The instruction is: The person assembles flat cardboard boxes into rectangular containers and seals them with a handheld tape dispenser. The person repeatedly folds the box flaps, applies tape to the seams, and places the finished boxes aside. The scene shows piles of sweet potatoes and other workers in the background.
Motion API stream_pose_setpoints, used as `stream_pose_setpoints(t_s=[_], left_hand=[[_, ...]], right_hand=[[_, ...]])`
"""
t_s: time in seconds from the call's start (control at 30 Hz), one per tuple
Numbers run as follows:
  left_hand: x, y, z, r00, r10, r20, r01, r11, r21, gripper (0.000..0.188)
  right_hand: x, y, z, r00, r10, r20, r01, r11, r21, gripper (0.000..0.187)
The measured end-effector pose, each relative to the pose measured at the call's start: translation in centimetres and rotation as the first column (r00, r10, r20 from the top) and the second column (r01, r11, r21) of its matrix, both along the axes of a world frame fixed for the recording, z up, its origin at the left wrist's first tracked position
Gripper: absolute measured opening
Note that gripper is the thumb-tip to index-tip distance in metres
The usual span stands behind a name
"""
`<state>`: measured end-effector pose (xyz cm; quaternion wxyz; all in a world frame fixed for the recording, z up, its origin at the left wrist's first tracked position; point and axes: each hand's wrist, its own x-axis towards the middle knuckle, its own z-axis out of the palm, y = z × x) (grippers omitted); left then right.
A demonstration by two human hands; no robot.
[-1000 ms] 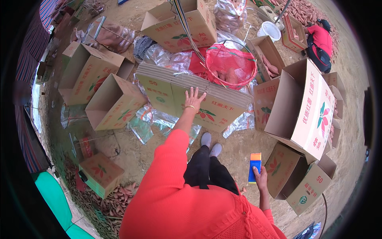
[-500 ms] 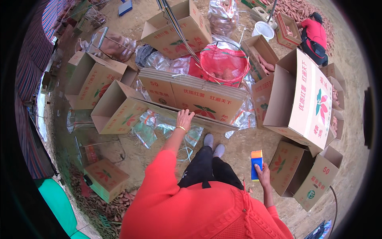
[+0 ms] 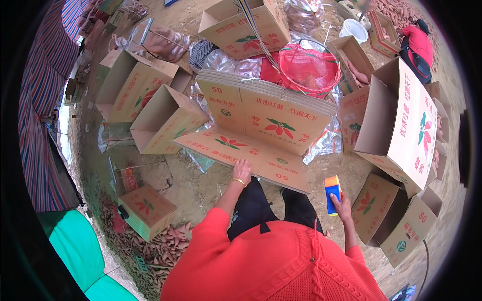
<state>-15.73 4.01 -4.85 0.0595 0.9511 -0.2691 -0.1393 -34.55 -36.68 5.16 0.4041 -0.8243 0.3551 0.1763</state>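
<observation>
My left hand (image 3: 242, 172) grips the near edge of a flattened cardboard carton (image 3: 256, 154), fingers over the top. The carton tilts toward me in front of my legs, printed side up. Behind it a stack of flattened cartons (image 3: 251, 111) stands on edge, leaning back. At my right side, my right hand (image 3: 343, 204) is closed round a blue, block-shaped object with an orange end (image 3: 332, 193); its exact kind I cannot make out.
Opened cartons stand at the left (image 3: 168, 118) and right (image 3: 394, 125). Behind the stack are a red mesh bag (image 3: 309, 70) and clear plastic bags. A white bucket (image 3: 354, 31) stands far right, near a crouching person (image 3: 416, 47). Sweet potatoes (image 3: 170, 246) lie at lower left.
My left hand has drawn the front flattened carton away from the stack and tipped it toward me. My right hand still holds the blue object. The view has shifted.
</observation>
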Motion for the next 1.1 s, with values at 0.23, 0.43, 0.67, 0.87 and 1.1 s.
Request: stream_pose_setpoints(t_s=[0.23, 0.43, 0.67, 0.87, 1.1], left_hand=[[-1.0, 5.5, 0.4, 0.974, 0.057, -0.221, -0.047, 0.998, 0.052, 0.034], [2.4, 12.5, -0.3, 0.672, 0.332, -0.662, -0.428, 0.904, 0.019, 0.033], [10.4, 15.7, 0.5, 0.351, 0.186, -0.918, -0.869, 0.429, -0.246, 0.032], [14.7, 14.1, 2.2, 0.249, -0.058, -0.967, -0.878, 0.408, -0.25, 0.03], [15.1, 15.9, -1.4, 0.216, 0.01, -0.976, -0.918, 0.342, -0.199, 0.017]], right_hand=[[7.9, 6.7, 0.6, 0.998, 0.054, -0.011, -0.053, 0.998, 0.027, 0.053], [16.1, 15.2, -0.5, 0.976, 0.213, -0.054, -0.197, 0.955, 0.221, 0.06], [25.5, 25.5, -2.2, 0.871, 0.491, 0.027, -0.45, 0.773, 0.447, 0.064], [28.2, 29.3, -5.1, 0.821, 0.565, 0.086, -0.529, 0.694, 0.488, 0.066], [31.2, 32.3, -7.3, 0.775, 0.628, 0.069, -0.572, 0.651, 0.499, 0.066]])
